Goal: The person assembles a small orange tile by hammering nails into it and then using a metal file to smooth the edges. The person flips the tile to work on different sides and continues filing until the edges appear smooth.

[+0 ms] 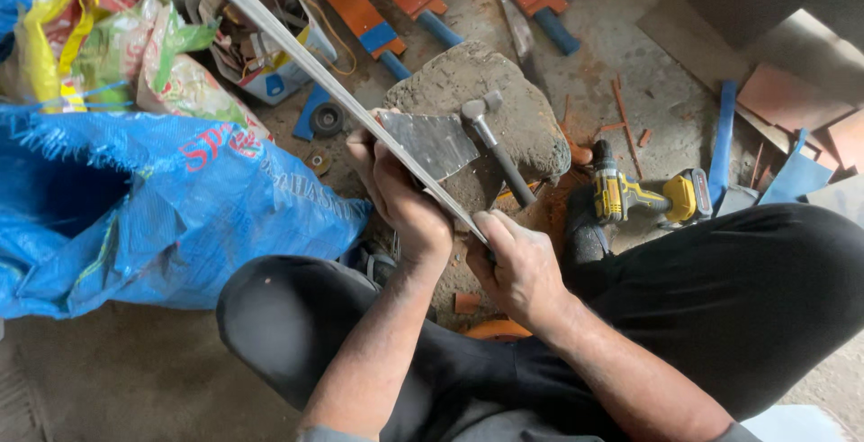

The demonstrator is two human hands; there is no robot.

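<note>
I hold a long thin metal strip [306, 62] that runs from the upper left down to my hands, lying across a rough grey stone [513, 109] between my knees. My left hand [405, 199] is wrapped round the strip, fingers curled tight, pressing a flat trapezoid metal plate [432, 143] against it on the stone. My right hand [517, 266] is closed round the strip's near end, and the dark handle of a hammer [495, 145] runs down towards it; whether my fingers grip that handle too I cannot tell. The hammer's head rests on the stone just beside the plate.

To my left a big blue woven sack [162, 208] with red print slumps open, and behind it lie crumpled yellow, green and red printed bags [108, 46]. To my right a yellow and black cordless drill [643, 194] lies on the ground. Beyond the stone, orange blades with blue handles [378, 19] lie side by side. The floor [135, 379] is bare dusty concrete strewn with orange chips and offcuts.
</note>
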